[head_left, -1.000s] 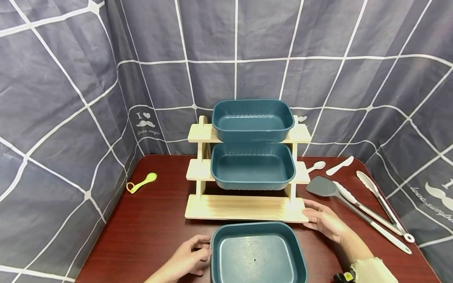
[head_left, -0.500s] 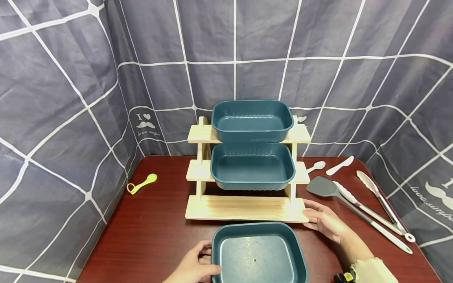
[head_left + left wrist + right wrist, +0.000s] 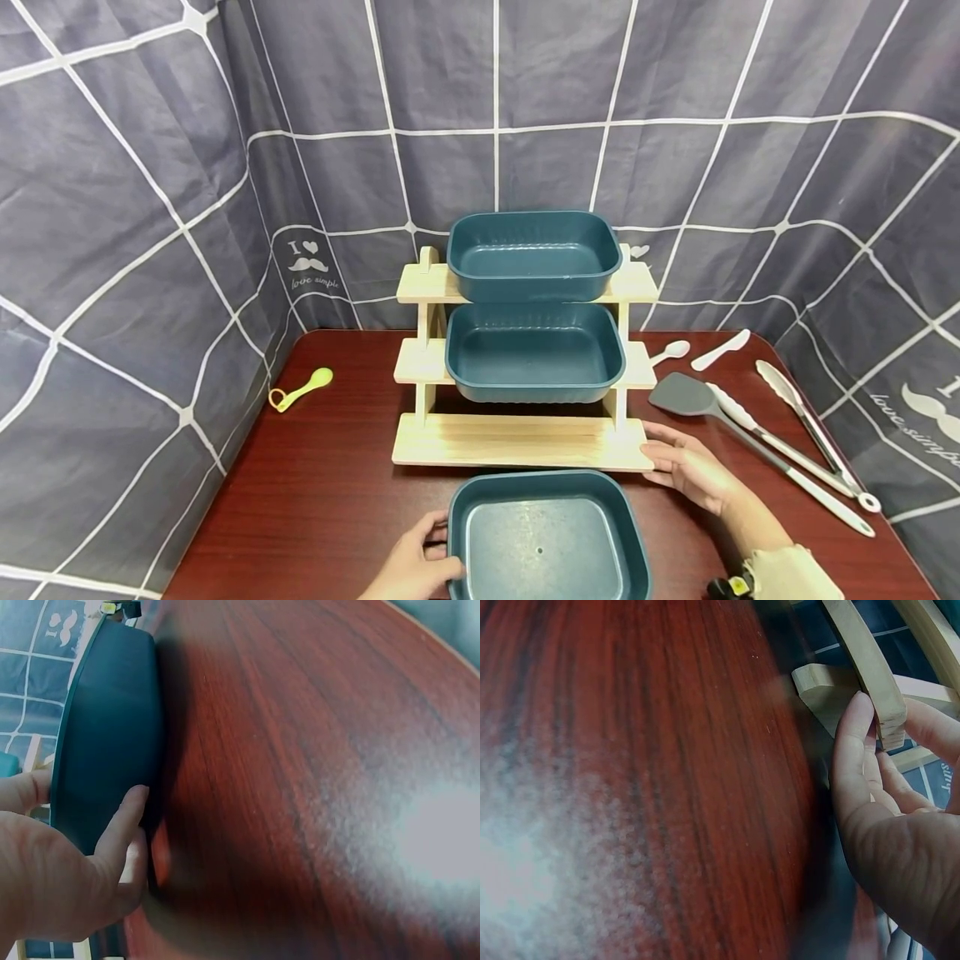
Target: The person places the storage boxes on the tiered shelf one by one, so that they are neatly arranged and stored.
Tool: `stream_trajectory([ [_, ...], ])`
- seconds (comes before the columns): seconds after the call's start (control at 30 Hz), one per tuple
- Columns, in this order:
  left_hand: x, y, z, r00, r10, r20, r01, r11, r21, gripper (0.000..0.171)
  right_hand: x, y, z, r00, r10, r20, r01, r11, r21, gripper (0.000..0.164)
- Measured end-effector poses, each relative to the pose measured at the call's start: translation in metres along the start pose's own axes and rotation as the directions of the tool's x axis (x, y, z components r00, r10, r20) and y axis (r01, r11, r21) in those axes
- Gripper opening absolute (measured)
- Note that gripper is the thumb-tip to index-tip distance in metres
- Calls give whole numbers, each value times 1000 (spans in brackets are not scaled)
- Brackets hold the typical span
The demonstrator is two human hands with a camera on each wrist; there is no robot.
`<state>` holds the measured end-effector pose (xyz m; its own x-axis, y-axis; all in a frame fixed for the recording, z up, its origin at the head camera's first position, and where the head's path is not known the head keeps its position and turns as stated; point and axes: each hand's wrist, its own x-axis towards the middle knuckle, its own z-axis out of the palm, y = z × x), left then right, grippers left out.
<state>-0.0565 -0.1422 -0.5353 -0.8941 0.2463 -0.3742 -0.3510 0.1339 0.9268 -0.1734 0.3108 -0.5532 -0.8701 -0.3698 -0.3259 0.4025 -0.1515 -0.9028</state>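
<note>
A three-tier wooden rack (image 3: 517, 440) stands mid-table, with one dark teal bin (image 3: 534, 254) on its top shelf and a second bin (image 3: 536, 348) on the middle shelf. In front of the bottom shelf lies a third teal bin (image 3: 551, 542) on the table. My left hand (image 3: 416, 560) holds this front bin by its left wall, thumb over the rim; in the left wrist view its fingers (image 3: 124, 817) lie along the outer wall. My right hand (image 3: 693, 471) pinches the right end of the bottom shelf (image 3: 877, 690) between thumb and fingers.
Right of the rack lie a grey spatula (image 3: 684, 396), two pairs of tongs (image 3: 780, 383), a white spoon (image 3: 675, 350) and a white knife (image 3: 720, 351). A yellow-green spoon (image 3: 307, 387) lies at left. Grey checked curtains (image 3: 337, 167) enclose the table (image 3: 315, 483).
My left hand has moved right and slightly down, from beside the front bin to a grip on its left rim. The right hand, rack and bins have stayed in place.
</note>
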Motion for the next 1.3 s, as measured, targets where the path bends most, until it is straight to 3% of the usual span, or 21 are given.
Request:
stream_trajectory([
  [0.23,0,1,4,1000,-16,-24,14,998,-67,74,0,0,-1,1000,7,-7,-7,1000,-13,54],
  [0.77,1,-3,6,998,6,-58,-10,998,-68,69,-1,-1,0,1000,5,-21,-5,1000,-15,49],
  [1.1,0,-3,7,999,10,-38,-13,998,-62,72,1,-1,-1,1000,3,-7,-3,1000,-12,52],
  [1.3,0,1,6,1000,-26,-11,25,997,-77,73,0,0,-2,1000,3,-12,-4,1000,-18,55],
])
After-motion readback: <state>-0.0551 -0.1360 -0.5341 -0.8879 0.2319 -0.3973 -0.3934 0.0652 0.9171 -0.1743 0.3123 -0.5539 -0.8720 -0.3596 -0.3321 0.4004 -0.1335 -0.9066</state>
